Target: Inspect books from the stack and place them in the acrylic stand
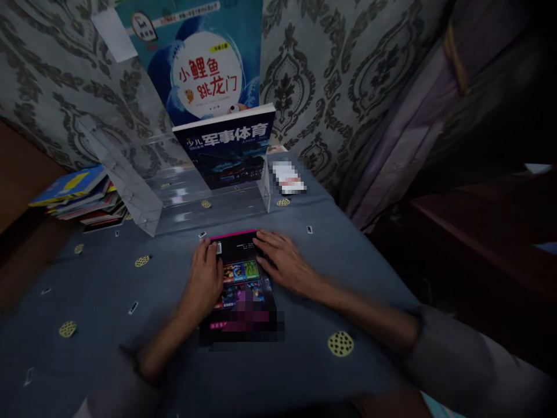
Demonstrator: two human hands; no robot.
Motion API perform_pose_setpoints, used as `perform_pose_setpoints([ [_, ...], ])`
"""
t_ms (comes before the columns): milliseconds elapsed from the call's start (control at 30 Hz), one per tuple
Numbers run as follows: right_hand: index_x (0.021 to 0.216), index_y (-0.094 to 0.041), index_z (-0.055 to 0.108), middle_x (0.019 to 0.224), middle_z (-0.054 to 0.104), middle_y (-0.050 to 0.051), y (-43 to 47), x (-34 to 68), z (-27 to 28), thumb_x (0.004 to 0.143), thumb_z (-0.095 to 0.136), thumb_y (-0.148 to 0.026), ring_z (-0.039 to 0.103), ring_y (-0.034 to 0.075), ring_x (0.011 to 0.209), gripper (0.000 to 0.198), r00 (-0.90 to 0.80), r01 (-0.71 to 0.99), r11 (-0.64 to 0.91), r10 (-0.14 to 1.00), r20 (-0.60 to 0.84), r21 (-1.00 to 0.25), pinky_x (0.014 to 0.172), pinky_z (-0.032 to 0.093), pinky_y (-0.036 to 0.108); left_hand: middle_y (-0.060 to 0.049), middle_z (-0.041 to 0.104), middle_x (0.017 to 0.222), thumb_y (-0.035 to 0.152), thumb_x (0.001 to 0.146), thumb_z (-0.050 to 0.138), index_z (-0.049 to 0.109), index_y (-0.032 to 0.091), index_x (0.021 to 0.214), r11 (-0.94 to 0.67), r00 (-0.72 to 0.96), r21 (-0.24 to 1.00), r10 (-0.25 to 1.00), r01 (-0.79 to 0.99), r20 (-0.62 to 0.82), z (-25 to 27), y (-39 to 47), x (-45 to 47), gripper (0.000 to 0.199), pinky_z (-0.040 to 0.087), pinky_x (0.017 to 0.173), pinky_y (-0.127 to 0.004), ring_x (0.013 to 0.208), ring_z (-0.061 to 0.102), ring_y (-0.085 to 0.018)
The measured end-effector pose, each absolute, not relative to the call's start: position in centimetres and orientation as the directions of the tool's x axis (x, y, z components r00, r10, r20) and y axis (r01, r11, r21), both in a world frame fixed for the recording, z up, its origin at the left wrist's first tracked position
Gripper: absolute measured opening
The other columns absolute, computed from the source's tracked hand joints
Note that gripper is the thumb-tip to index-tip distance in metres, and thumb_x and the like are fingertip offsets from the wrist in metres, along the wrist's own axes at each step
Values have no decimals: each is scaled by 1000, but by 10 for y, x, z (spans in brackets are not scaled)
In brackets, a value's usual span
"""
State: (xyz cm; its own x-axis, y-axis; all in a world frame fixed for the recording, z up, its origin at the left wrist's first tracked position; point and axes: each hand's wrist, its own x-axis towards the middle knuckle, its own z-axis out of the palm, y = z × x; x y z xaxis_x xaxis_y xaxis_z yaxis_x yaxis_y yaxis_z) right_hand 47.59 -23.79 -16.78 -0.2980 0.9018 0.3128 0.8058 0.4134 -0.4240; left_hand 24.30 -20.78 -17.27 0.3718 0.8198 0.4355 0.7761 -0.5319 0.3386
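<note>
A dark book (pixel 238 253) lies flat on the table in front of me, with small colourful pictures on its upper cover and a pink line along its far edge. My left hand (pixel 207 274) rests on the book's left edge, fingers pointing away from me and touching the cover. Across from it, my right hand (pixel 282 261) lies on the right edge, its fingers stretched out and the thumb apart. Beyond both hands a clear acrylic rack (pixel 204 217) holds an upright dark blue book (pixel 230 154). Behind that stands a taller blue picture book (pixel 204 64).
Several stacked books (pixel 87 194) sit left of the rack. A white and red item (pixel 288 177), blurred out, lies at its right. Patterned wallpaper (pixel 304 75) rises behind the table (pixel 143 319), whose blue-grey cloth ends at a slanting right edge. A curtain (pixel 400 116) hangs beyond.
</note>
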Motion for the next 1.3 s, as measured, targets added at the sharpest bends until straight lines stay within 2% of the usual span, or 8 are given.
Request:
perform_pose_setpoints([
  [167, 141, -18, 56, 148, 55, 14, -238, 472, -163, 97, 45, -26, 47, 28, 140, 45, -303, 832, 400, 908, 288, -386, 116, 38, 55, -18, 52, 138, 21, 97, 40, 52, 16, 127, -539, 400, 311, 819, 783, 411, -165, -208, 242, 33, 41, 114, -57, 136, 47, -32],
  [333, 140, -8, 55, 148, 52, 21, -239, 458, -156, 98, 45, -27, 44, 32, 142, 47, -252, 885, 321, 939, 235, -338, 117, 36, 53, -17, 50, 143, 24, 98, 40, 49, 18, 132, -535, 396, 331, 825, 777, 403, -166, -207, 240, 36, 43, 113, -57, 137, 47, -32],
  [633, 143, -7, 51, 151, 49, 22, -240, 454, -164, 100, 39, -29, 40, 34, 145, 50, -238, 877, 330, 930, 281, -348, 117, 33, 58, -19, 50, 145, 27, 98, 40, 49, 15, 136, -528, 410, 284, 827, 800, 385, -165, -206, 239, 41, 42, 113, -55, 136, 48, -33],
  [1000, 142, -6, 52, 151, 49, 22, -239, 454, -164, 100, 39, -30, 40, 34, 145, 50, -247, 880, 340, 924, 293, -332, 118, 34, 55, -19, 53, 144, 35, 100, 40, 48, 14, 139, -573, 464, 253, 799, 779, 382, -164, -202, 235, 45, 40, 115, -55, 136, 49, -32],
  [1300, 140, -7, 55, 147, 54, 20, -241, 455, -161, 101, 39, -30, 44, 32, 142, 49, -267, 898, 353, 912, 311, -264, 118, 37, 53, -16, 51, 148, 38, 103, 37, 45, 17, 144, -626, 529, 204, 759, 753, 378, -162, -200, 234, 46, 39, 117, -53, 140, 47, -29],
])
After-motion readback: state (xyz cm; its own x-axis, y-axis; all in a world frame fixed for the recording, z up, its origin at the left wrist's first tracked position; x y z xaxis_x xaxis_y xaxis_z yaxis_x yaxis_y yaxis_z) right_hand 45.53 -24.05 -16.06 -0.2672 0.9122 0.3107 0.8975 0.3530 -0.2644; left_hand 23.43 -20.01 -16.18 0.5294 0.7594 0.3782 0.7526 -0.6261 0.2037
